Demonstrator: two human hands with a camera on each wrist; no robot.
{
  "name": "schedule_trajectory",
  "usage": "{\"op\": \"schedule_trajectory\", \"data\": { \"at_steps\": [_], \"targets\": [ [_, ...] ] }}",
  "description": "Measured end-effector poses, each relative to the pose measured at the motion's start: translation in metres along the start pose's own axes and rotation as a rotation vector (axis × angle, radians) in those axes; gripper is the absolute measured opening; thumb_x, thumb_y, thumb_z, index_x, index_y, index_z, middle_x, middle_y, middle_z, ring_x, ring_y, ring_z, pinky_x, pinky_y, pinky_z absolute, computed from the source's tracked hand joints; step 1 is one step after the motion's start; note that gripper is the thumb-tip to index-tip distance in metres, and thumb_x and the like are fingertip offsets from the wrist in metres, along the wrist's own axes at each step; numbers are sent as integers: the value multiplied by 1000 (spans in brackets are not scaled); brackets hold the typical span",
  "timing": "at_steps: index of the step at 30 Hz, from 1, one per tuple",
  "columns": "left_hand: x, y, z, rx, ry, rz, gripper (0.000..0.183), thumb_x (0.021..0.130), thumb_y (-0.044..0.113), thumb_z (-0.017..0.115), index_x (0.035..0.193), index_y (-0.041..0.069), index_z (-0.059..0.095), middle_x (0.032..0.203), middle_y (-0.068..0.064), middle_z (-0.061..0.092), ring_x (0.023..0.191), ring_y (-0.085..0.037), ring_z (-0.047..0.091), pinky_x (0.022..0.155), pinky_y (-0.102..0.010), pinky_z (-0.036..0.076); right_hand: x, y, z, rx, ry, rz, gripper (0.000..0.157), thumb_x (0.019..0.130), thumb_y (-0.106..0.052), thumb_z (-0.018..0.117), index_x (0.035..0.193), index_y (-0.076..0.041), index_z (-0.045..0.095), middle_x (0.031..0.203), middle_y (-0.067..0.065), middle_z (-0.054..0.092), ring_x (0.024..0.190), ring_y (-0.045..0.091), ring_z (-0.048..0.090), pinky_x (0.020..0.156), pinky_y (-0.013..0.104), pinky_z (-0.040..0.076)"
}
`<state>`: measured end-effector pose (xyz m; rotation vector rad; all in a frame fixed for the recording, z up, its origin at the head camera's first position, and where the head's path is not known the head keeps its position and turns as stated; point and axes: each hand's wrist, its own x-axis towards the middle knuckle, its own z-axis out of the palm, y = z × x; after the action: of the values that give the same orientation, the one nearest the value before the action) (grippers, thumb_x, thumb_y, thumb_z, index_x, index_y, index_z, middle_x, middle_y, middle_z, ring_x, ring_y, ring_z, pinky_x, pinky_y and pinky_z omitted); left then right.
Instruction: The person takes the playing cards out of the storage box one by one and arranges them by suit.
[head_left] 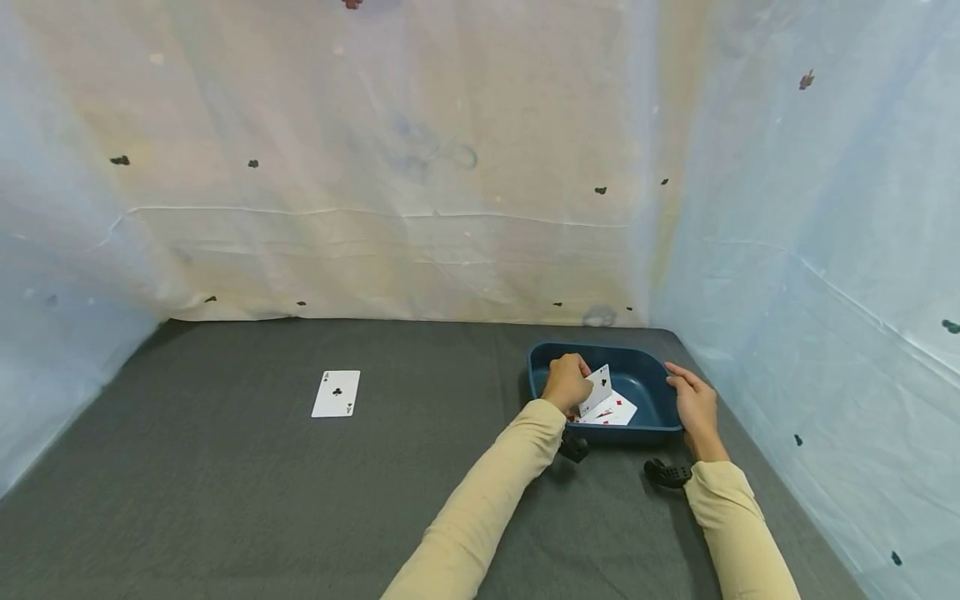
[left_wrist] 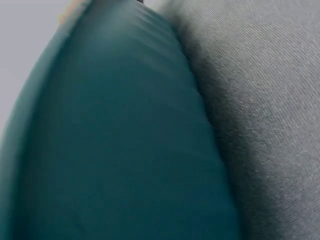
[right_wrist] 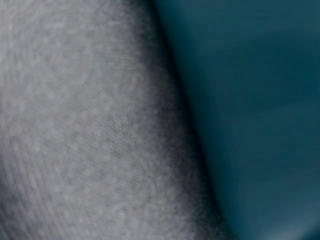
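Observation:
A dark blue plastic tub stands on the right part of the table. My left hand is inside its left half and pinches a playing card with a black club, tilted up. Below that card, more playing cards with red pips lie in the tub, partly covered. With its fingers over the right rim, my right hand grips the tub. Both wrist views show mostly the tub's outer wall close up, with no fingers plainly seen. Far to the left, an ace of clubs lies face up on the table.
Dark grey cloth covers the table. Pale plastic sheeting hangs behind it, and more sheeting rises along the right edge near my right arm. Black wrist devices sit under both wrists.

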<state>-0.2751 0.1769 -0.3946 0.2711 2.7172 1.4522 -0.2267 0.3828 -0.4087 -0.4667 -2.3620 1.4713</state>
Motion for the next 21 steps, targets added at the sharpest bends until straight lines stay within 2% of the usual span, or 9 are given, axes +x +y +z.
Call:
{"op": "schedule_trajectory", "data": {
  "at_steps": [4, 6, 8, 10, 11, 12, 14, 16, 21],
  "targets": [
    [-2, 8, -6, -43, -13, -9, 13, 83, 3, 75, 80, 7, 63, 84, -4, 61, 84, -17, 57, 66, -28, 49, 0, 0, 0, -4, 6, -8, 42, 104, -23, 40, 142, -6, 49, 149, 16, 38, 132, 34, 36, 103, 50, 31],
    [-3, 10, -8, -57, -21, -18, 13, 84, 6, 75, 81, 8, 63, 85, -4, 60, 89, -18, 56, 67, -29, 49, 1, 0, 0, -12, 13, -13, 42, 104, -23, 41, 141, -6, 50, 148, 15, 40, 114, 35, 47, 93, 45, 36],
    [-3, 12, -10, -75, -30, -27, 12, 85, 9, 75, 84, 9, 64, 85, -3, 59, 93, -18, 55, 68, -29, 49, 1, -1, -1, -21, 17, -17, 42, 104, -23, 40, 142, -7, 50, 148, 15, 40, 97, 32, 47, 84, 41, 34],
    [-3, 11, -11, -94, -36, -24, 11, 85, 11, 76, 85, 9, 64, 86, -2, 60, 93, -18, 56, 68, -28, 49, 2, -1, -1, -26, 14, -16, 42, 104, -24, 39, 142, -7, 49, 148, 15, 40, 90, 30, 43, 81, 40, 32],
    [-3, 10, -12, -108, -43, -23, 11, 85, 11, 76, 86, 9, 65, 85, -1, 61, 92, -18, 57, 68, -28, 49, 2, -2, -1, -25, 12, -15, 43, 105, -23, 39, 142, -7, 49, 149, 15, 39, 91, 31, 44, 82, 41, 33],
    [-3, 9, -13, -123, -45, -18, 11, 85, 12, 76, 86, 9, 65, 85, -1, 61, 89, -17, 58, 66, -27, 49, 2, -2, -1, -25, 9, -14, 43, 105, -24, 38, 143, -7, 48, 149, 15, 38, 99, 31, 46, 85, 42, 33],
    [-3, 7, -16, -169, -51, -16, 12, 84, 11, 76, 87, 8, 65, 82, -1, 63, 81, -15, 60, 63, -26, 48, 2, -3, -1, -19, 4, -12, 43, 105, -24, 38, 143, -6, 47, 150, 16, 37, 120, 33, 43, 95, 46, 34],
    [-3, 6, -18, -232, -59, -20, 12, 84, 8, 76, 88, 7, 66, 80, -1, 65, 71, -12, 60, 58, -24, 49, 3, -3, -1, -10, 4, -10, 43, 104, -23, 39, 143, -6, 48, 150, 16, 37, 132, 34, 36, 101, 50, 31],
    [-6, 5, -22, -433, -99, -52, 13, 83, -2, 74, 90, 2, 64, 73, -3, 64, 57, -12, 60, 53, -25, 53, 3, -4, 0, 2, 18, -7, 42, 104, -22, 41, 141, -5, 49, 149, 15, 39, 135, 34, 34, 105, 52, 29]
  ]
}}
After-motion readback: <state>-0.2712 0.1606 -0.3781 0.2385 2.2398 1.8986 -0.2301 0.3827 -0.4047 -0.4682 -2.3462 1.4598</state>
